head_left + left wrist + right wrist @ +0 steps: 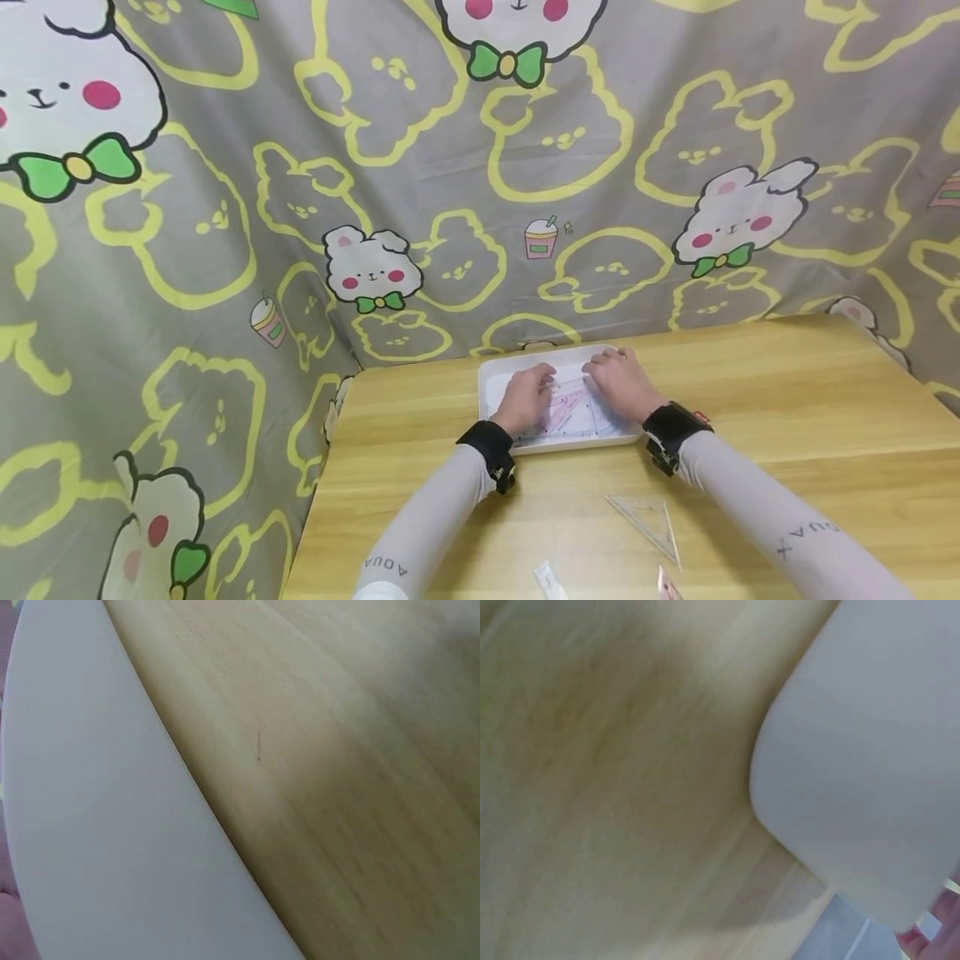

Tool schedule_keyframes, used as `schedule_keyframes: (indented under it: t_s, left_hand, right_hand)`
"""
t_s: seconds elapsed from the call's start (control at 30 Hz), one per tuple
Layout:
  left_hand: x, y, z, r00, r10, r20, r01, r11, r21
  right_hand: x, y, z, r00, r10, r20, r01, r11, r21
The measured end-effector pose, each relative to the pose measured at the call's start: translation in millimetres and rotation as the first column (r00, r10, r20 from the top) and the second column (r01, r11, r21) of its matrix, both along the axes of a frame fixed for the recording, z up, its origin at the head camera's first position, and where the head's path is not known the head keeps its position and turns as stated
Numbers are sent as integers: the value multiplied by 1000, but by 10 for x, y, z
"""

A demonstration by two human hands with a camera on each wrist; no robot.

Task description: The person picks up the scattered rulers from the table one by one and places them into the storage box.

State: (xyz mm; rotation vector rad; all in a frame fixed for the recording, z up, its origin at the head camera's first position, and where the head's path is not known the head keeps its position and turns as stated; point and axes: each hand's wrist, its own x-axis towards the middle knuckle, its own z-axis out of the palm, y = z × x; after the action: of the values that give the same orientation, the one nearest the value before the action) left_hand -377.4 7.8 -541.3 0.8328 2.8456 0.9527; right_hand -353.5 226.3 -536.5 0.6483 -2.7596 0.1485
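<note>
Both your left hand (525,398) and right hand (619,383) rest, fingers bent, on clear rulers (570,408) in the white rectangular plastic tray (501,367) at twelve o'clock; whether they grip, I cannot tell; sorting seems underway, so next secure one piece.

One white tray (504,372) sits on one wooden table (787,400). Two hands are in it, a left hand (525,398) and a right hand (618,381), each with one black wrist strap behind it. Inside the tray lie clear plastic drawing tools with pink markings (567,408); they overlap, so their number is hard to tell, perhaps two or three. On the table nearer the person lies one clear set square (651,522). At the bottom edge two small pieces show, one whitish (549,581) and one pinkish (667,585), both cut off by the frame.
</note>
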Motion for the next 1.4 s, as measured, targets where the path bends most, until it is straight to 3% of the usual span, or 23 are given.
schedule_keyframes:
  t_s: [0.27, 0.4, 0.53, 0.63, 0.73, 0.87, 0.97, 1.07, 1.2, 1.4]
  left_hand:
    - [79, -63, 85, 999, -36, -14, 37, 999, 35]
    - [226, -41, 160, 996, -82, -27, 83, 996, 33]
    - [457, 24, 244, 979, -186, -83, 185, 982, -26]
    - [662, 73, 300, 955, -270, -119, 262, 962, -81]
    - [874, 118, 335, 930, -350, -110, 338, 934, -114]
    - [1102, 208, 311, 883, -461, -89, 442, 880, -174]
    - [1236, 285, 250, 839, -534, -106, 496, 830, -254]
    - [1346, 346, 181, 810, -575, -117, 517, 793, -321]
    - [1461, 393, 102, 814, -576, -75, 521, 781, -344]
    - [1541, 416, 41, 817, -573, -56, 504, 758, -414]
  right_hand:
    - [209, 43, 143, 998, 56, -19, -58, 986, -158]
    - [412, 59, 172, 994, 95, -52, -104, 968, -227]
    - [688, 94, 189, 993, 100, -64, -114, 955, -273]
    - [914, 135, 203, 996, 83, -33, -90, 950, -299]
    - [1128, 191, 213, 997, 73, 15, -64, 943, -326]
    - [1372, 275, 203, 991, 70, 113, -23, 926, -377]
    - [1522, 331, 174, 971, 87, 222, 7, 920, -392]
    - [1662, 363, 134, 937, 117, 329, 23, 919, -393]
    - [1841, 363, 61, 908, 101, 406, 71, 919, -388]
    - [2036, 306, -5, 916, -14, 400, 157, 932, -326]
